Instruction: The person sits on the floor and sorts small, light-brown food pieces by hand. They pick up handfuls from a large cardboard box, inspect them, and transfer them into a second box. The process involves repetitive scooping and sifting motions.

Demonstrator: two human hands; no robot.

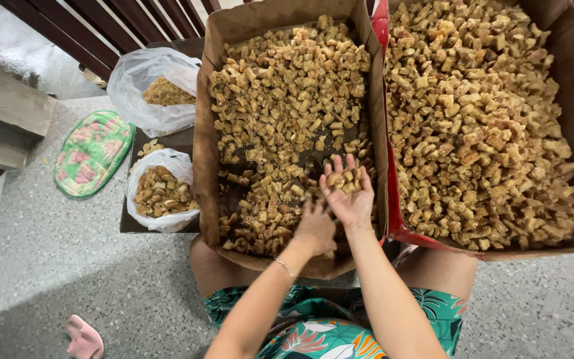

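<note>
A single camera on my head looks almost straight down over my lap as I sit on the speckled floor. It sits close enough that my forearms run in from the bottom edge and my left hand and right hand fall near centre. Two cardboard boxes fill the upper frame, cropped at top and right. Wooden railing slats cross the top left corner.

Soft, even daylight; no glare. Faint diffuse shadow on the floor lower left. Focus sharp, with wide-angle bending at the edges.
</note>
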